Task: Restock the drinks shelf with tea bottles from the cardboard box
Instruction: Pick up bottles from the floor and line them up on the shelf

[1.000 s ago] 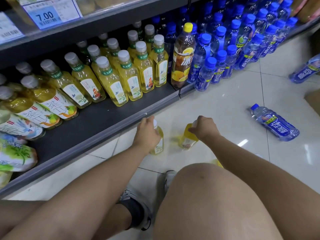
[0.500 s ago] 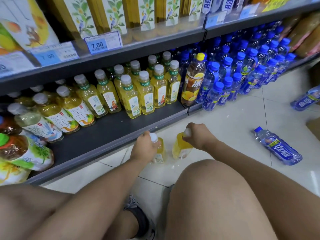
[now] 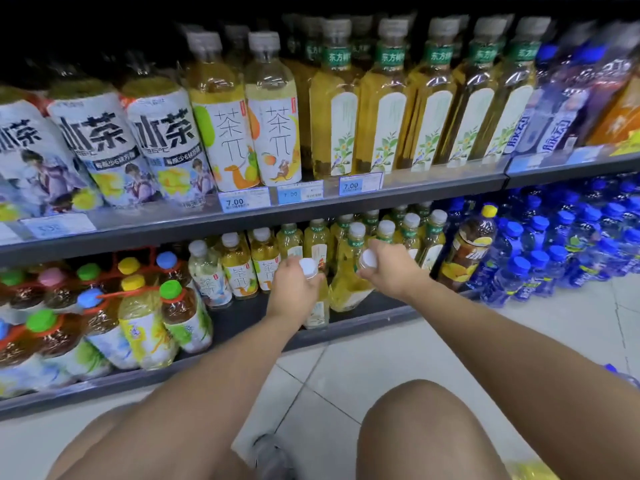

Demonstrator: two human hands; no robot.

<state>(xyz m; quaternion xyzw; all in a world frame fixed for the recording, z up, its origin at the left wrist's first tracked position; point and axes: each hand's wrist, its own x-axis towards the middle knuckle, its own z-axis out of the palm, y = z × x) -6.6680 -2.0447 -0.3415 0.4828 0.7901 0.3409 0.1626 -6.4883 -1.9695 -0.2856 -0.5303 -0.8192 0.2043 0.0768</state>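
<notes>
Bottle (image 3: pixel 320 308) under left hand (image 3: pixel 294 289), second bottle (image 3: pixel 348 289) seemingly under right hand (image 3: pixel 389 268)

Left hand (image 3: pixel 294 292): my grip covered the neck and shoulder of the left tea bottle (image 3: pixel 318 311). Only its cap and lower body showed, and the label print was too small to read.
Right hand (image 3: pixel 389 271): hid the neck of the right tea bottle (image 3: pixel 346 291).
I could not tell whether either base touched the lower shelf (image 3: pixel 239 313).
Blue bottles (image 3: pixel 568 109) on the upper right were smeared by blur.
Leftmost price tag (image 3: pixel 57 227) was unreadable.
Yellow object (image 3: pixel 530 472) was cut by the bottom edge, so I couldn't identify it.
Blue-capped bottle (image 3: pixel 621 375) was cut by the right edge.
Shoe (image 3: pixel 273 455) was mostly hidden between my legs.
</notes>
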